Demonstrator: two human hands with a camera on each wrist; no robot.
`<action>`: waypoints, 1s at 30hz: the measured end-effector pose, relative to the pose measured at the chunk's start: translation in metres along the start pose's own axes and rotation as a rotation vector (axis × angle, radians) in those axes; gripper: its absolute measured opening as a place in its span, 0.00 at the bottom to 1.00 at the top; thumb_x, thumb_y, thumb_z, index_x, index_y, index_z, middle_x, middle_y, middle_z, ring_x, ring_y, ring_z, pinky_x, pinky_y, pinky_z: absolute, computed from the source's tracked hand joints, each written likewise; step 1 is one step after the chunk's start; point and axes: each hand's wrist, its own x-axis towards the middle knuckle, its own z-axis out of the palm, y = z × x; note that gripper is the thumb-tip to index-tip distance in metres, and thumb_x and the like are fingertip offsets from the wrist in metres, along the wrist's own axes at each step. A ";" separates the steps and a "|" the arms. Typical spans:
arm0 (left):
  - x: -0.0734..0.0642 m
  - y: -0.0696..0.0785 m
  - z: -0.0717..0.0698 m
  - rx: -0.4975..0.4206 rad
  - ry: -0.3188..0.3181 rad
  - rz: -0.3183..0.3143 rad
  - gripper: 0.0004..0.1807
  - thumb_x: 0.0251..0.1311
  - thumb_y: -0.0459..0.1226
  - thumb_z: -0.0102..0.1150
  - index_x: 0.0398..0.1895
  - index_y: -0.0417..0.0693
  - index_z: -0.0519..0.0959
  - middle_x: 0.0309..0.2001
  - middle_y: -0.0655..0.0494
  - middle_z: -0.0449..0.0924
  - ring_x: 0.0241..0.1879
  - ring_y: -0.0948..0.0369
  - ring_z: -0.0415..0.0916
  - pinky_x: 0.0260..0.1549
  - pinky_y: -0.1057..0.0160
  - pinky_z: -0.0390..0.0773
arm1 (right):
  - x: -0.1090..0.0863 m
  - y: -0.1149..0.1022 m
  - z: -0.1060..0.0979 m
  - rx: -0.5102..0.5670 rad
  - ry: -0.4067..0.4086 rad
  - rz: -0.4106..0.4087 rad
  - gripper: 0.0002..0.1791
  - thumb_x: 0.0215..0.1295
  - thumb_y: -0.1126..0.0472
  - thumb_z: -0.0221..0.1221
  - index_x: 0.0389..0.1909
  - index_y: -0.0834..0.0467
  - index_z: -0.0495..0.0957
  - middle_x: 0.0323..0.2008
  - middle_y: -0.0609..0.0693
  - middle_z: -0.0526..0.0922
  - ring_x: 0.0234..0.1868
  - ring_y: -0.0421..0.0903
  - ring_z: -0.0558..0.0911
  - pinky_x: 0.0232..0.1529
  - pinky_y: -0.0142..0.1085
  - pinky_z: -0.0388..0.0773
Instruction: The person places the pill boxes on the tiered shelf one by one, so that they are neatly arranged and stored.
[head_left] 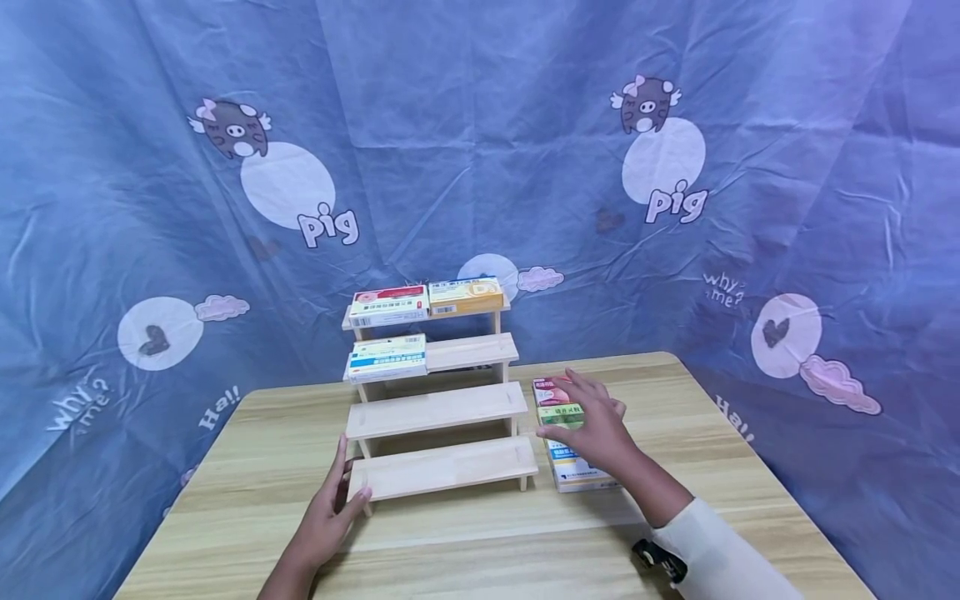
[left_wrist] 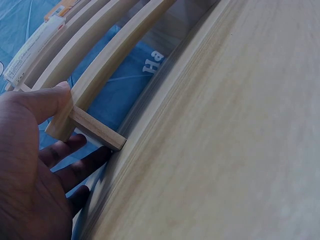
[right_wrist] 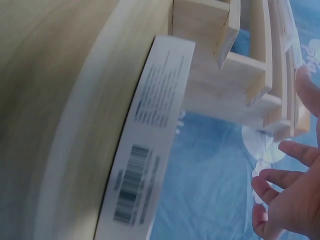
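A stepped wooden display stand (head_left: 442, 469) stands on the table in the head view. My left hand (head_left: 326, 517) grips the left end of its lowest step, thumb on top and fingers below, as the left wrist view also shows. To the right of the stand lies a row of medicine boxes: a red one (head_left: 549, 392) at the back, a green one (head_left: 561, 412), and a white-and-blue one (head_left: 577, 477) in front. Over this row hovers my right hand (head_left: 600, 425), fingers spread, holding nothing and hiding part of the boxes. A box side with a barcode (right_wrist: 132, 185) shows in the right wrist view.
On the top step sit a red-and-white box (head_left: 388, 306) and a yellow-and-white box (head_left: 467, 297). A white-and-blue box (head_left: 387, 358) lies at the left of the step below. Behind the wooden table (head_left: 450, 558) hangs a blue printed curtain (head_left: 480, 167).
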 end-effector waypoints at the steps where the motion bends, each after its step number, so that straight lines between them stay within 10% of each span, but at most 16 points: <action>1: 0.000 0.000 0.000 0.001 -0.001 -0.001 0.51 0.81 0.40 0.60 0.92 0.59 0.36 0.79 0.25 0.65 0.74 0.34 0.74 0.63 0.78 0.70 | -0.001 0.002 -0.001 -0.003 -0.005 0.007 0.46 0.56 0.48 0.84 0.76 0.52 0.78 0.83 0.65 0.66 0.80 0.71 0.64 0.63 0.73 0.53; 22: 0.000 0.001 -0.002 0.035 -0.007 -0.034 0.51 0.82 0.42 0.60 0.92 0.61 0.35 0.80 0.25 0.63 0.76 0.32 0.71 0.67 0.72 0.70 | -0.022 0.037 -0.031 -0.063 -0.214 0.056 0.59 0.58 0.43 0.82 0.86 0.52 0.63 0.87 0.67 0.54 0.83 0.75 0.53 0.69 0.88 0.48; 30: 0.001 0.001 -0.002 0.006 -0.008 -0.017 0.51 0.82 0.41 0.60 0.92 0.61 0.34 0.80 0.23 0.62 0.76 0.30 0.70 0.65 0.77 0.68 | -0.032 0.049 -0.040 -0.045 -0.271 0.028 0.60 0.52 0.47 0.85 0.83 0.58 0.66 0.84 0.74 0.55 0.79 0.78 0.59 0.66 0.81 0.68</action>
